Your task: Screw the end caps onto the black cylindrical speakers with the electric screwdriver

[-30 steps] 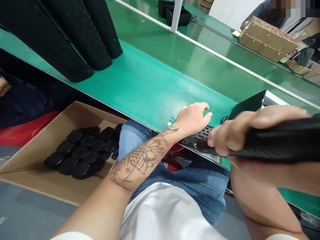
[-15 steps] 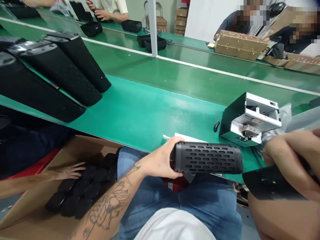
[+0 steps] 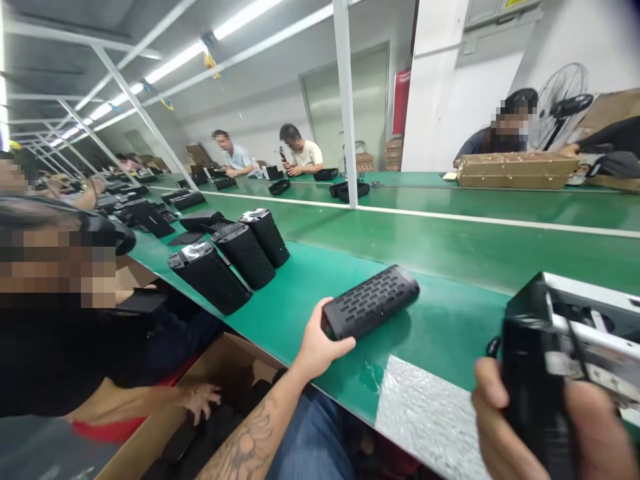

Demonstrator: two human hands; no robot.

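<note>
My left hand (image 3: 316,348) grips the near end of a black perforated cylinder (image 3: 371,301) that lies on its side on the green belt (image 3: 450,320). At the lower right my right hand (image 3: 530,427) is wrapped round a second black part (image 3: 533,393), seen close and blurred. Just behind that hand a black and white machine (image 3: 590,320) stands on the belt. A shiny textured sheet (image 3: 425,413) lies on the belt's near edge between my hands.
Three upright black speaker bodies (image 3: 235,257) stand on the belt to the left. A co-worker sits close at my left, one hand (image 3: 200,400) in a cardboard box (image 3: 225,360) of black parts. Other people sit across the line, near a long brown carton (image 3: 515,170).
My head has lifted from my lap to the whole line. My left hand carried the perforated cylinder from over my lap forward onto the belt. The right hand keeps its black part.
</note>
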